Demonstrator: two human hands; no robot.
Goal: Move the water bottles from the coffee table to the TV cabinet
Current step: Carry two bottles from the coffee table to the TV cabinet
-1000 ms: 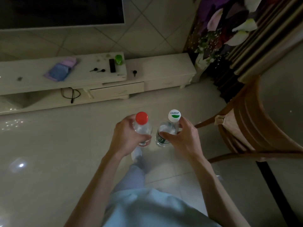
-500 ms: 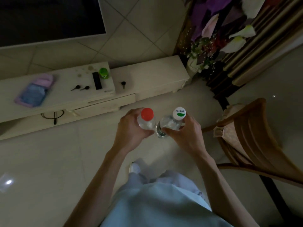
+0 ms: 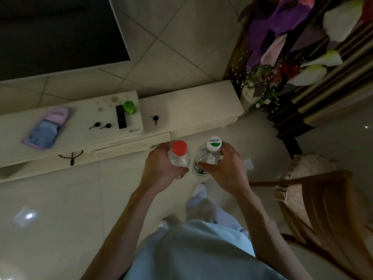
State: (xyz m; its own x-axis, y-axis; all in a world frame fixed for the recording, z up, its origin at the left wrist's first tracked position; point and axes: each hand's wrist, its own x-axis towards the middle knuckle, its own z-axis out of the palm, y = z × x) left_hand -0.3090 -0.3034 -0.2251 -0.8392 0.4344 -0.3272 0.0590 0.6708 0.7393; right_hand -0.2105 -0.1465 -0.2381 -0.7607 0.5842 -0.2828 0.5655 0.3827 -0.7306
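Dim room, tiled floor (image 3: 60, 199), glare spots on the tiles. The TV cabinet (image 3: 191, 104) runs along the wall below a dark screen (image 3: 56, 33); its top carries a purple pouch (image 3: 46, 128), a black remote (image 3: 120, 116), a green cup (image 3: 129, 107) and small keys (image 3: 155, 119). A wooden chair (image 3: 323, 209) stands to the right.

Compared with the frames one second and half a second ago, the cabinet is seen larger and closer below the hands; the distance has been closed by walking, and one foot is seen forward on the floor.

The red-capped bottle (image 3: 180, 156) is held upright in the left hand (image 3: 161, 168), fingers wrapped around its body. The white-capped bottle (image 3: 207, 156) is held upright in the right hand (image 3: 226, 168), fingers likewise closed on it. Both bottles are carried side by side, nearly touching, above the floor just short of the cabinet front edge.

Judgement: transport is nearly finished; neither bottle has been set down yet. The bare right section of the cabinet top appears the nearest free placement area. The coffee table is not in view.
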